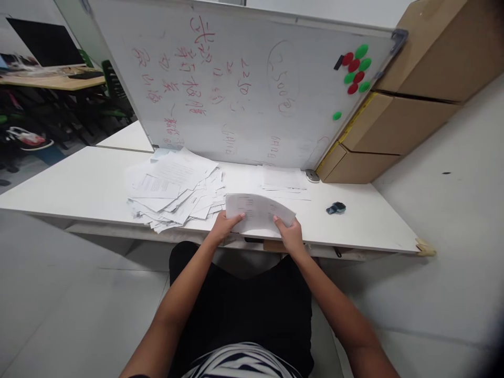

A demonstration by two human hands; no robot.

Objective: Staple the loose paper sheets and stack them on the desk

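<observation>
Both my hands hold a thin sheaf of printed paper (258,210) just above the near edge of the white table (79,184). My left hand (225,227) grips its left end, fingers curled over the sheet. My right hand (289,233) pinches the right end, thumb on top. The sheaf bows upward in the middle. To the left lies a messy heap of loose papers (173,189). A flatter stack of sheets (283,181) rests behind the held paper.
A whiteboard (244,79) with red writing and red and green magnets (356,68) leans at the table's back. Cardboard boxes (413,94) stand at the right. A small dark clip-like object (336,208) lies on the table right of my hands. Another desk with a monitor (47,44) is far left.
</observation>
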